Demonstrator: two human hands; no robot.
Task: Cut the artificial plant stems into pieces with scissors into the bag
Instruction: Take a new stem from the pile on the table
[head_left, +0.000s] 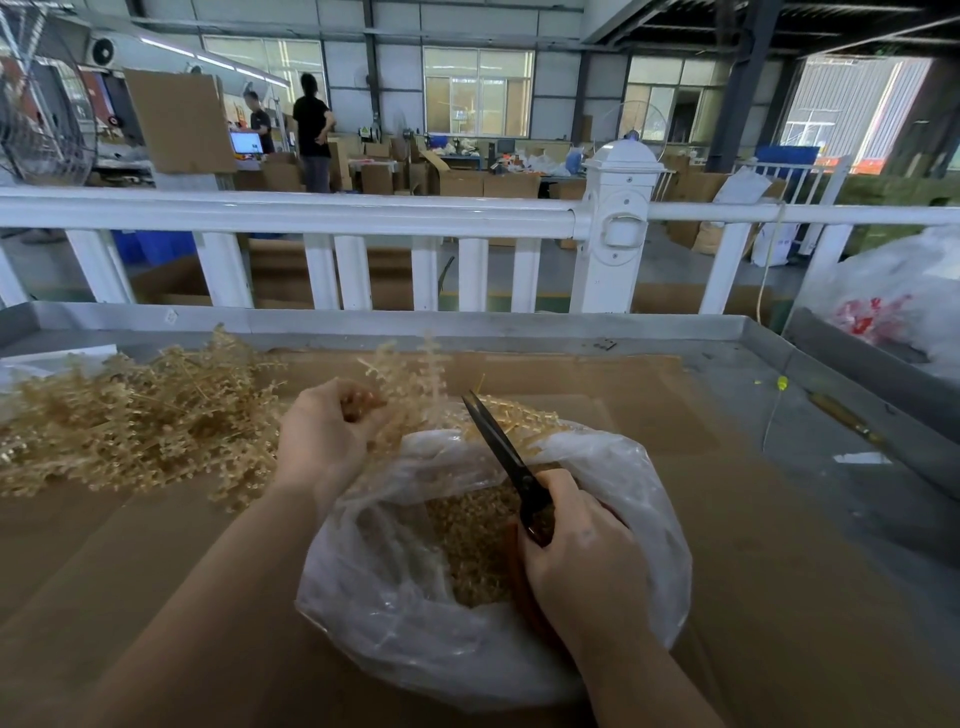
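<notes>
Left hand (324, 434) pinches a pale golden artificial plant sprig (410, 379), fingers curled round its lower stem, holding it upright just past the far rim of the crinkled clear plastic bag (613, 467). Right hand (576, 540) grips the handles of the black steel scissors (498, 447), fingers wrapped round them; blades look closed or nearly so, tip pointing up and away toward the sprig. Key relation: sprig lies left of and beyond the blade tip, its long axis roughly vertical, blades running diagonally toward it over the bag mouth. Likely next cut needs the blades parted and crossed over the stem so pieces fall into the bag. Bag already holds a layer of golden cut pieces (483, 545). Large heap of uncut golden stems (130, 426) sits on the brown cardboard sheet (156, 561), nearer the left hand.
</notes>
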